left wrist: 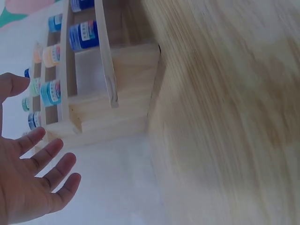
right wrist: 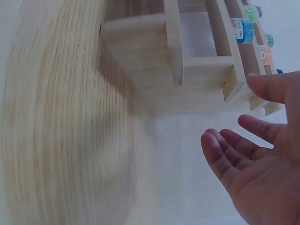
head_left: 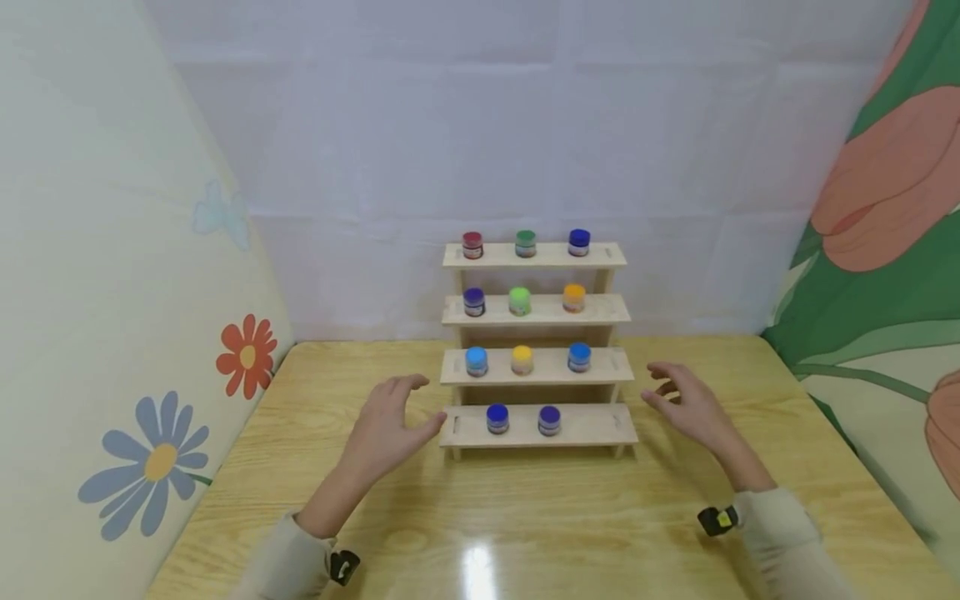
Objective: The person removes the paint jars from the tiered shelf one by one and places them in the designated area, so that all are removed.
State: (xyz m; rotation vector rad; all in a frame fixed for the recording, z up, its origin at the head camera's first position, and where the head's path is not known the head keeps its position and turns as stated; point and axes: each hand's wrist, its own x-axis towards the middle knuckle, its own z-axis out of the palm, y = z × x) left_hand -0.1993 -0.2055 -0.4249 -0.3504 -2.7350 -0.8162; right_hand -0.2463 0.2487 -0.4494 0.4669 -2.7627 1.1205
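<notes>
A stepped wooden rack [head_left: 538,436] stands on the table with small paint jars on its several shelves. On the lowest shelf are a blue jar [head_left: 497,419] and a purple jar [head_left: 549,421]. Above them sit a light blue jar [head_left: 476,362], a yellow jar [head_left: 522,360] and another blue jar [head_left: 579,357]. My left hand [head_left: 386,429] is at the rack's left side, fingers spread and nothing in it; its thumb tip is close to the bottom shelf's end. Off the right side my right hand [head_left: 692,407] hovers with relaxed fingers, also holding nothing.
The third shelf up carries purple, light green [head_left: 520,301] and orange jars; the top one has red, green and dark blue jars. A white cloth [head_left: 525,125] hangs behind the wooden table [head_left: 405,517]. Flower-painted panels [head_left: 161,462] flank both sides.
</notes>
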